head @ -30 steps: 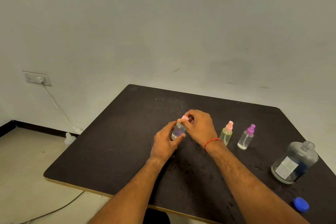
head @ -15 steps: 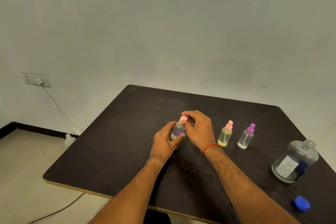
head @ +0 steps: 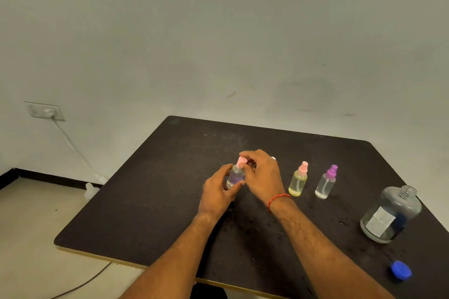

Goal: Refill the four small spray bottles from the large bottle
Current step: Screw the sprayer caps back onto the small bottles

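Observation:
A small clear spray bottle point(head: 235, 176) with a pink spray head point(head: 241, 161) stands on the dark table point(head: 150, 201). My left hand point(head: 218, 192) grips its body. My right hand point(head: 261, 176) pinches the pink head from the right. Behind my right hand a white tip point(head: 273, 158) of another thing peeks out, mostly hidden. To the right stand a yellowish bottle point(head: 298, 181) with a pink head and a clear bottle point(head: 326, 183) with a purple head. The large clear bottle point(head: 391, 213) stands uncapped at the right; its blue cap point(head: 401, 270) lies near the front edge.
The table's far edge meets a pale wall. On the left, a wall socket point(head: 45, 111) has a white cable running down to the floor. A small white object point(head: 90, 188) sits on the floor by the table's left edge.
Both hands stay on the small bottle. My right fingers have shifted from covering the pink head to its right side, so more of the head shows.

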The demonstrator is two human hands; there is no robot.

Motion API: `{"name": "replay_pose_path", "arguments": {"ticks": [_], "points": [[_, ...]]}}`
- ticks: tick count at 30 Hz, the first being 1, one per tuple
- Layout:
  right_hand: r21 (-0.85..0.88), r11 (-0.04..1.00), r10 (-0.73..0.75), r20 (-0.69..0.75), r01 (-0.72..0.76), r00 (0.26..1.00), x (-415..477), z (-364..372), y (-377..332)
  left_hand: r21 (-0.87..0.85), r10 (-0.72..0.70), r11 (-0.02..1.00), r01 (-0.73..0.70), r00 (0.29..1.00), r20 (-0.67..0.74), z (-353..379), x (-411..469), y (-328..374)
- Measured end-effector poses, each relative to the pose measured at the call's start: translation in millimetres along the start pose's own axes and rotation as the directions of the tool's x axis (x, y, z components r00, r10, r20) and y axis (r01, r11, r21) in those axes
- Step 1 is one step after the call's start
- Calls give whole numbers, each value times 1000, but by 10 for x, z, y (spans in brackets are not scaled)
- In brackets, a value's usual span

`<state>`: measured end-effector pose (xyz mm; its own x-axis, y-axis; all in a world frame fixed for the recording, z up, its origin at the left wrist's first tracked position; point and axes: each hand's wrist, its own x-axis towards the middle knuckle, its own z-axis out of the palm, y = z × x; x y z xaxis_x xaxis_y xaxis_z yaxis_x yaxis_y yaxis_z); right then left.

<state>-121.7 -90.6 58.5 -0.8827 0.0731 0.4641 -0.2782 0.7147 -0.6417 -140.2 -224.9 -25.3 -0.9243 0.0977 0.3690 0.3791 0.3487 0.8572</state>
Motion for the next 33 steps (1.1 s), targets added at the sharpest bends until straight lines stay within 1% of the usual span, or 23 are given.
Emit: {"name": "replay_pose_path", "arguments": {"ticks": [4,6,8,11,15,18,20,23,27,33], "points": [[-32,999,9,7,-9,1000,-3,-36,-15,-2,4,1000,-4,1000,10,4,10,0],[-4,1000,5,7,-5,1000,-12,-36,-17,9,1,1000,-1,1000,13,4,13,0],[30,999,-18,28,18,999,-24,-35,-14,-1,2,1000,-2,1000,14,5,8,1],[4,998,-65,73,65,995,-46,-27,-9,-9,9,1000,-9,1000,13,0,-5,20],[-13,999,-31,8,31,1000,-30,-19,7,4,18,1000,-18,1000,12,-9,-7,42],[-39,999,0,11,1,1000,-10,-46,0,-3,3,1000,-3,1000,18,-4,-2,32],[-17,1000,2,13,-2,1000,7,-61,-9,1,3,1000,-4,1000,19,-3,-5,34],[28,999,-21,64,19,998,11,-59,-19,-3,-14,1000,14,1000,18,3,-7,43],[-11,995,-93,124,95,988,-26,-61,-30,-21,-17,1000,17,1000,11,9,-22,31],[-39,998,-40,75,43,996,3,-18,13,-19,-7,1000,7,1000,12,-15,-31,89]]}}
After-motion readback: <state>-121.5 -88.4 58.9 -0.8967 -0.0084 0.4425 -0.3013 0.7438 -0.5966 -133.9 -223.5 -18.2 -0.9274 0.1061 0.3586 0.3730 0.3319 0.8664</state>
